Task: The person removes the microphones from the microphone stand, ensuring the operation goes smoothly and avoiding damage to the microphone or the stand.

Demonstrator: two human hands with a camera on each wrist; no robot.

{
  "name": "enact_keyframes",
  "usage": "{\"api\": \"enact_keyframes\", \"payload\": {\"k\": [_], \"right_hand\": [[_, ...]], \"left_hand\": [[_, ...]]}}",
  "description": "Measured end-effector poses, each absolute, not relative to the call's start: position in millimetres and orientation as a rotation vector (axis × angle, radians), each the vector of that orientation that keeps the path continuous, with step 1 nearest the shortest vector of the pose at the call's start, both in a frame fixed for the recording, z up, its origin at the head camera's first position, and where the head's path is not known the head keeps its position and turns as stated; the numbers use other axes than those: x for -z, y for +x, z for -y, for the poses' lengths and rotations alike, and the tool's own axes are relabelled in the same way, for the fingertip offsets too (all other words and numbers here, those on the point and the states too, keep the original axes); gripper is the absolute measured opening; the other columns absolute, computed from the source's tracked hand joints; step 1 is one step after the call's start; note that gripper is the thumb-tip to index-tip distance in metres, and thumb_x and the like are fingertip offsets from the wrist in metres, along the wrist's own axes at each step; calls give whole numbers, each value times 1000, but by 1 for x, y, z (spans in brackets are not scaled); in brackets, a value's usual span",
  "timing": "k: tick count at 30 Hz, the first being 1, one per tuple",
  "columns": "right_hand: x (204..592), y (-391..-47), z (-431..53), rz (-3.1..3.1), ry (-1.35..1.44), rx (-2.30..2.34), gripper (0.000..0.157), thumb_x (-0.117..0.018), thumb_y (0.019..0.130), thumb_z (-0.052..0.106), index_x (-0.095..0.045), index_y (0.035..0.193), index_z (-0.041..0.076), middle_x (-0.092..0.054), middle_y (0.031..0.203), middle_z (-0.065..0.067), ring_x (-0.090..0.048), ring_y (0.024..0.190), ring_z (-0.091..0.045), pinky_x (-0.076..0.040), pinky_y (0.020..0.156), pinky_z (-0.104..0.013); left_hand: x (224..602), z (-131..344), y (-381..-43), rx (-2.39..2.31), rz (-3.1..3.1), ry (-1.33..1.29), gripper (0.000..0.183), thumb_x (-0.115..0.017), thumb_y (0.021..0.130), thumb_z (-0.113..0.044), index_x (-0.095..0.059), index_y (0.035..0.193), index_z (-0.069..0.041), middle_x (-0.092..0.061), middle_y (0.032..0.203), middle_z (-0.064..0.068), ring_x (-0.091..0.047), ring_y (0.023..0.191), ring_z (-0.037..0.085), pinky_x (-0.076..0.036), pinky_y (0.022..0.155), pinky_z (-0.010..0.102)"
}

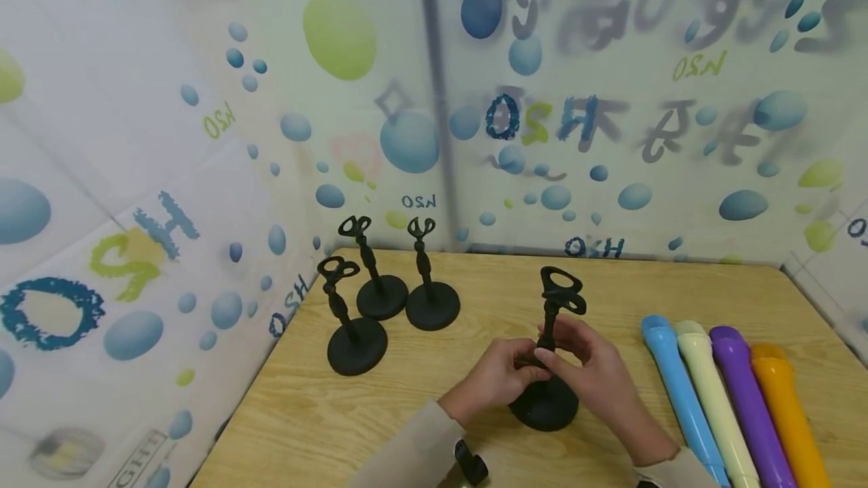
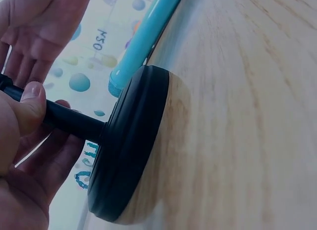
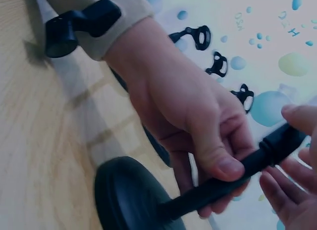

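A black desktop microphone stand (image 1: 545, 405) is upright on the wooden table, its round base down and its looped clip (image 1: 561, 292) on top. My left hand (image 1: 498, 373) pinches the pole above the base, thumb on the near side; the left wrist view shows the base (image 2: 130, 146) at the tabletop. Higher on the pole, my right hand (image 1: 597, 367) holds it between thumb and fingers. From the right wrist view, the left hand (image 3: 183, 106) grips the lower pole and the right hand (image 3: 297, 190) appears at the edge around a thicker section.
Three similar black stands, a front one (image 1: 357, 346), a back one (image 1: 382, 297) and a right one (image 1: 432, 306), stand at the table's back left. On the right lie toy microphones: blue (image 1: 685, 390), cream (image 1: 715, 398), purple (image 1: 749, 398) and orange (image 1: 790, 405). Patterned curtains surround the table.
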State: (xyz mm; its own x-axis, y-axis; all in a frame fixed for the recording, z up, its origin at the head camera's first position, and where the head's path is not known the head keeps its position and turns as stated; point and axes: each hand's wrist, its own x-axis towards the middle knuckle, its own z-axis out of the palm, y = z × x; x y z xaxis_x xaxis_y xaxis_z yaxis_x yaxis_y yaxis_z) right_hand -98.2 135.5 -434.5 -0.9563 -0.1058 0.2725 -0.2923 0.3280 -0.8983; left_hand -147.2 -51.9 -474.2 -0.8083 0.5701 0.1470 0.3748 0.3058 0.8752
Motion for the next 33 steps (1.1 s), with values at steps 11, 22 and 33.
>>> {"api": "enact_keyframes", "payload": {"k": [11,22,33], "right_hand": [[439,-96,-132,2432,197,-1556,33,-83,96,13,-74,128,9,-76,114,-6,-75,113,-23,-59,104,-55],[437,-98,-142,2430,429,-1467,33,-79,98,6,-75,130,8,-77,122,-9,-72,112,-6,-63,95,-37],[440,-99,-156,2415,658,-1550,37,-69,104,3,-67,141,-1,-74,132,-20,-62,118,11,-59,92,-19]], "left_hand": [[475,52,-146,-1527,-2376,922,12,-76,102,-12,-79,113,-9,-83,108,7,-74,100,-1,-58,91,17],[474,51,-146,-1554,-2368,878,10,-78,100,-12,-81,109,-10,-83,107,8,-75,100,2,-58,92,19],[473,50,-146,-1551,-2367,868,14,-78,100,-11,-80,113,-8,-83,110,8,-74,103,1,-58,93,18]]}}
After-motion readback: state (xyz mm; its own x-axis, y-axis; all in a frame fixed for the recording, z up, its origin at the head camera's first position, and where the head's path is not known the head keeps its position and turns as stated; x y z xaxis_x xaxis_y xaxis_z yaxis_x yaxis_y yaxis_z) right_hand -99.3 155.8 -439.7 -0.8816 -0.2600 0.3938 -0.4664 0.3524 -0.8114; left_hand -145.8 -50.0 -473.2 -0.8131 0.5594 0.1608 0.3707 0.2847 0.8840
